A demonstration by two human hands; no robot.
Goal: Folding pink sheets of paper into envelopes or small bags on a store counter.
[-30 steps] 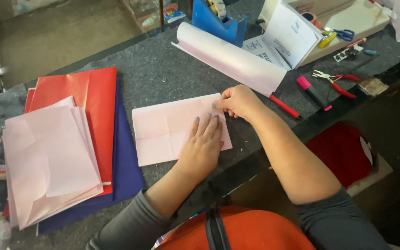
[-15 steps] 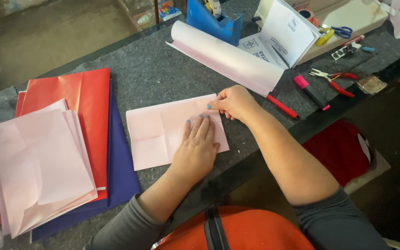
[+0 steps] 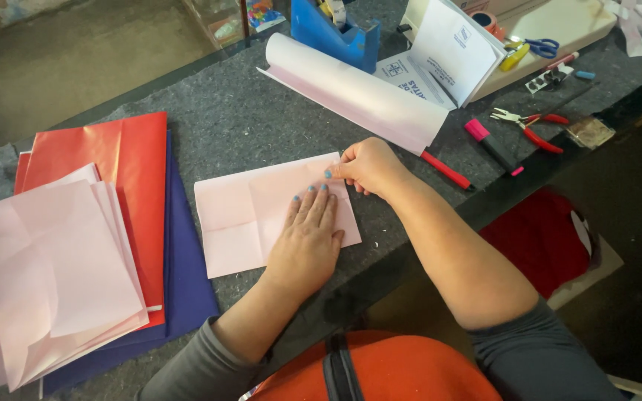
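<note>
Two hands on one pink folded sheet [image 3: 247, 215], centre of grey counter [image 3: 239, 119]. My left hand [image 3: 307, 241] lies flat, fingers spread open, pressing the sheet's right half. My right hand [image 3: 369, 165] pinches the sheet's upper right edge between closed fingers. At 9 o'clock: stack of pink, red and blue papers [image 3: 76, 252]. At 1 o'clock: white paper roll [image 3: 351, 93]; red pen [image 3: 446, 170] just beside the right hand
</note>
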